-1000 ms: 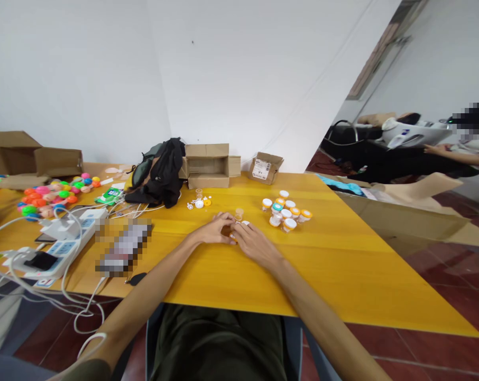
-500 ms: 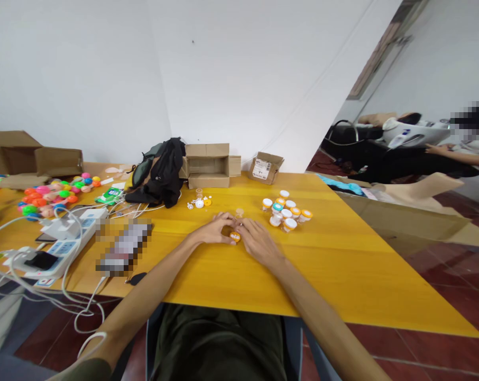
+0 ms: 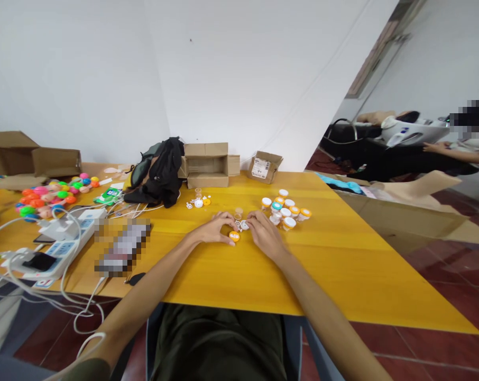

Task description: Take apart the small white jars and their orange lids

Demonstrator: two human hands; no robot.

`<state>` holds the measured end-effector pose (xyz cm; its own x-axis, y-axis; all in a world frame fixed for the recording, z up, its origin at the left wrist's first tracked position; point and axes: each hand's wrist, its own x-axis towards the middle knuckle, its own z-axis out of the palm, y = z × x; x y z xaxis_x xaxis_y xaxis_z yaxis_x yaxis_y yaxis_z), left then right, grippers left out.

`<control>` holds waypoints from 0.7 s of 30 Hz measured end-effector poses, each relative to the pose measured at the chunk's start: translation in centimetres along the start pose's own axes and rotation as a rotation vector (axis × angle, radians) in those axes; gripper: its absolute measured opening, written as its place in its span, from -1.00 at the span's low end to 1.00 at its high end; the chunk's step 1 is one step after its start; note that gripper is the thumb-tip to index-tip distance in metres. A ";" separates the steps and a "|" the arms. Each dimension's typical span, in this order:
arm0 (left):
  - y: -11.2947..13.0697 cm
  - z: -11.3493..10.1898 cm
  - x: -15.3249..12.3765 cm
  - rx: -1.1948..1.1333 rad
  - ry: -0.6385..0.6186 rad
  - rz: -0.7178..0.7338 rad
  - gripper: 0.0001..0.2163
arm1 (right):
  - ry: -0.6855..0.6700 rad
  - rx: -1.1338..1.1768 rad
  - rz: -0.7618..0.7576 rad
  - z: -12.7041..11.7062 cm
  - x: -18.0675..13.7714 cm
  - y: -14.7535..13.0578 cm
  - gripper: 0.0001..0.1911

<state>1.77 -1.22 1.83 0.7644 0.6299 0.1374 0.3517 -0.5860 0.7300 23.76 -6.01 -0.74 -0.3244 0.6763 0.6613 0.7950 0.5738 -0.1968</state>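
My left hand [image 3: 218,229] is curved around a small orange round cap [image 3: 234,236], its thumb and forefinger gripping the edges. White pieces show inside the cap. My right hand [image 3: 265,234] has its fingers drawn together at the edge of a white round disc [image 3: 244,225], just beyond the cap. Small white gear-like parts [image 3: 237,224] lie between the two hands, partly covered by fingers. Behind them stands a small clear cup [image 3: 238,213]. To the right of my right hand is a group of clear containers with white, orange and teal lids [image 3: 286,212].
Farther back lie loose white parts and an orange ring [image 3: 206,201]. Cardboard boxes [image 3: 206,180] and a black bag [image 3: 160,174] line the wall. On the left are a power strip [image 3: 75,241], cables, a phone [image 3: 124,247] and colourful toys [image 3: 49,198]. A person sits far right.
My right hand has drawn back to the right from the orange cap, uncovering the white disc and small white parts. My left hand stays around the cap.
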 end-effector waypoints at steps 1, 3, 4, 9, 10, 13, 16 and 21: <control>0.0 0.0 0.0 -0.002 0.000 -0.001 -0.70 | -0.005 0.002 -0.004 0.0 0.0 -0.1 -0.72; 0.0 0.0 0.0 -0.003 0.000 -0.001 -0.67 | -0.012 0.008 -0.006 0.0 0.1 -0.2 -0.71; 0.0 0.0 0.0 -0.003 0.003 0.001 -0.66 | -0.017 0.011 -0.005 -0.1 0.1 -0.3 -0.71; 0.0 -1.3 -0.2 0.002 0.009 0.016 -0.71 | -0.024 0.031 -0.020 -0.3 0.1 -0.3 -0.70; -0.1 -1.8 -0.3 0.017 0.030 0.014 -0.74 | -0.019 0.029 -0.025 -0.3 0.1 -0.3 -0.71; -0.7 -3.7 -0.6 0.125 0.181 -0.029 -0.80 | -0.016 0.019 -0.029 -0.3 0.2 -0.4 -0.71; -1.5 -5.4 -1.3 0.331 0.387 -0.137 -0.88 | -0.011 0.010 -0.029 -0.2 0.2 -0.4 -0.71; -2.3 -6.6 -2.4 0.575 0.506 -0.253 -0.89 | 0.010 -0.005 -0.037 0.0 0.2 -0.4 -0.73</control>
<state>-4.45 1.99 4.29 0.3352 0.8523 0.4016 0.8099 -0.4785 0.3393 23.37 -6.06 -0.53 -0.3484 0.6499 0.6755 0.7852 0.5959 -0.1684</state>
